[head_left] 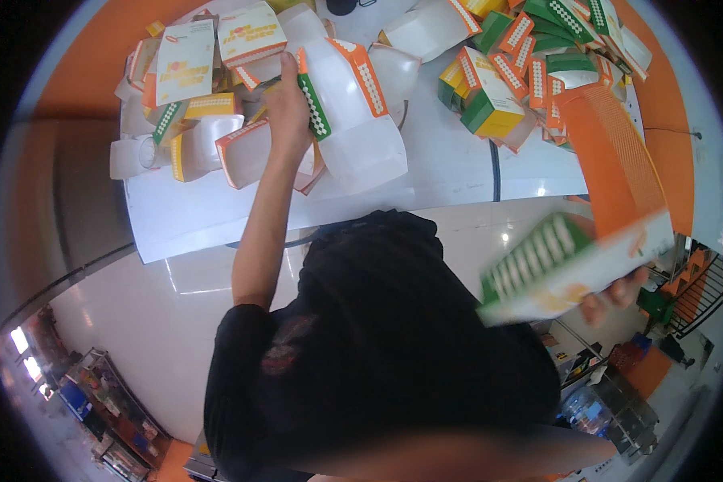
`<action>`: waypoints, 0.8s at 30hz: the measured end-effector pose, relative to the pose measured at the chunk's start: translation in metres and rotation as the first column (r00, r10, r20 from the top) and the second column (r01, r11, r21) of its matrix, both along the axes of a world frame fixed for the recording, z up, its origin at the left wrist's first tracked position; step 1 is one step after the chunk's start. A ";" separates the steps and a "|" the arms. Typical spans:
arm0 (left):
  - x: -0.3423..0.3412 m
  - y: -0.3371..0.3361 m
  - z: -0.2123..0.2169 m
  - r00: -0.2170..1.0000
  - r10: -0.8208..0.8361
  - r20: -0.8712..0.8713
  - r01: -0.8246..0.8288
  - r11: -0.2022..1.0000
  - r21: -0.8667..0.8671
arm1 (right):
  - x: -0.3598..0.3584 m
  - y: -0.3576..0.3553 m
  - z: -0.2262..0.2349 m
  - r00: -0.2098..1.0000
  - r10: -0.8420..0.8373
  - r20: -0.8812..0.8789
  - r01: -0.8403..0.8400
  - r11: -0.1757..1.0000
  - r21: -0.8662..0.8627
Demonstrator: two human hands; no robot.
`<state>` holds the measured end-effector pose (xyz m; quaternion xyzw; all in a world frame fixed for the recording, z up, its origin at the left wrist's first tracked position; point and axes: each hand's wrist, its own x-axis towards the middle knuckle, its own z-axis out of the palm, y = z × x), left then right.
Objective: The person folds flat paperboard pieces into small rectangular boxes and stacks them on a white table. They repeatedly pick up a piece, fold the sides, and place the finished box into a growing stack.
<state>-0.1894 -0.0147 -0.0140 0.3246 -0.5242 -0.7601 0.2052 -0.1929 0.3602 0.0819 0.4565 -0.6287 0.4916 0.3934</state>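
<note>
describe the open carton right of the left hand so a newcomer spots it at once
On the white table, find the left heap of cartons. At its right side, just right of the person's left hand, is an open carton showing its white inside. Unlike its neighbours, it has a green dotted strip on its left edge and an orange one on its right.

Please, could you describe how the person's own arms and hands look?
The left hand and left forearm are bare, below a short black sleeve. A blurred reddish print marks the black shirt nearby. The right hand shows only bare fingers; its forearm is hidden.
</note>
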 end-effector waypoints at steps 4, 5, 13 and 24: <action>-0.012 0.001 0.009 1.000 0.026 0.011 -0.026 0.999 -0.036 | -0.009 0.040 0.031 0.977 -0.137 -0.161 0.140 0.990 0.005; -0.014 0.001 0.010 0.999 0.029 -0.013 -0.029 0.999 -0.019 | -0.012 0.041 0.035 0.980 -0.121 -0.157 0.122 0.992 -0.004; -0.011 0.006 0.020 0.999 0.054 -0.005 -0.053 0.998 0.027 | -0.040 -0.044 -0.009 0.753 0.451 0.479 -0.455 0.883 -0.115; 0.015 0.032 -0.019 0.998 -0.047 -0.038 0.055 0.958 0.280 | -0.006 -0.100 -0.114 0.618 0.324 0.716 -0.628 0.751 0.203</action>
